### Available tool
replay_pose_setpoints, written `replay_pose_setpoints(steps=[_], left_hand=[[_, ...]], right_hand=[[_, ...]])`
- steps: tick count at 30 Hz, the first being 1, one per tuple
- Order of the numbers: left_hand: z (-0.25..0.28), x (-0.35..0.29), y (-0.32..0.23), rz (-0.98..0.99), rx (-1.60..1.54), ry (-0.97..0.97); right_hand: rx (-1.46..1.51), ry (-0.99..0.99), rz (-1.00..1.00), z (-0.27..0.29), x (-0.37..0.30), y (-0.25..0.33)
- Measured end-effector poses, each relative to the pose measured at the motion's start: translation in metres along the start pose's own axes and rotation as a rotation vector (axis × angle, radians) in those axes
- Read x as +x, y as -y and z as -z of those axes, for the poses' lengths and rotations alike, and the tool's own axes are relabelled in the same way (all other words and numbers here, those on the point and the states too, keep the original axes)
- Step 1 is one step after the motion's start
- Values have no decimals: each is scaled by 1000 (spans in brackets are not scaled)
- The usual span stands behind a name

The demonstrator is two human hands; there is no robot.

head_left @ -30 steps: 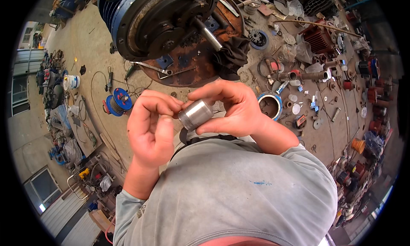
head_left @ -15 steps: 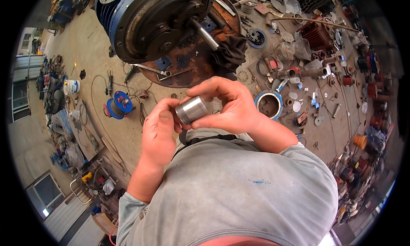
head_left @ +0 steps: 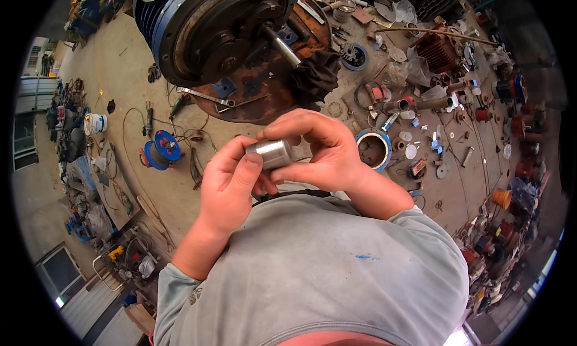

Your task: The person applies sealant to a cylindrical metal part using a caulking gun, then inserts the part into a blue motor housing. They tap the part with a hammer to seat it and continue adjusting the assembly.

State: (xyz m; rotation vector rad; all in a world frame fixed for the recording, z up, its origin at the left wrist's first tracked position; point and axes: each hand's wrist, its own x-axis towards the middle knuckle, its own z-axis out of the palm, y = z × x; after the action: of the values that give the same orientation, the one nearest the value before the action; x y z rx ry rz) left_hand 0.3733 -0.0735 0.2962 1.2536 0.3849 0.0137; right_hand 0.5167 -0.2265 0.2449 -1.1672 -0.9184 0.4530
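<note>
A short, shiny metal sleeve lies between my two hands in front of my waist. My left hand grips its left end, thumb and fingers closed on it. Around the right end, my right hand curls with its thumb below and fingers above. Whether the sleeve is hollow all the way through does not show. Beyond my hands, a large blue-rimmed motor housing with a bright shaft rests on a rusty round table. A dark cloth lies beside the shaft.
A wrench lies on the table's near edge. On the floor at left stand a blue cable reel and a white bucket. A blue-rimmed ring, pipes and scattered parts cover the floor at right.
My left thumb has come down onto the sleeve's left end, and the sleeve lies closer to level. The surroundings have shifted slightly leftward in view.
</note>
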Motion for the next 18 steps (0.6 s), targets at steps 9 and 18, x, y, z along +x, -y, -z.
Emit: replay_pose_setpoints(steps=[9,18], left_hand=[[-5,-7,-5,-201,53,7],[-7,-9,0,-434,252,-10]], right_hand=[[134,-32,25,2,-1,14],[139,-30,108,0,-1,16]])
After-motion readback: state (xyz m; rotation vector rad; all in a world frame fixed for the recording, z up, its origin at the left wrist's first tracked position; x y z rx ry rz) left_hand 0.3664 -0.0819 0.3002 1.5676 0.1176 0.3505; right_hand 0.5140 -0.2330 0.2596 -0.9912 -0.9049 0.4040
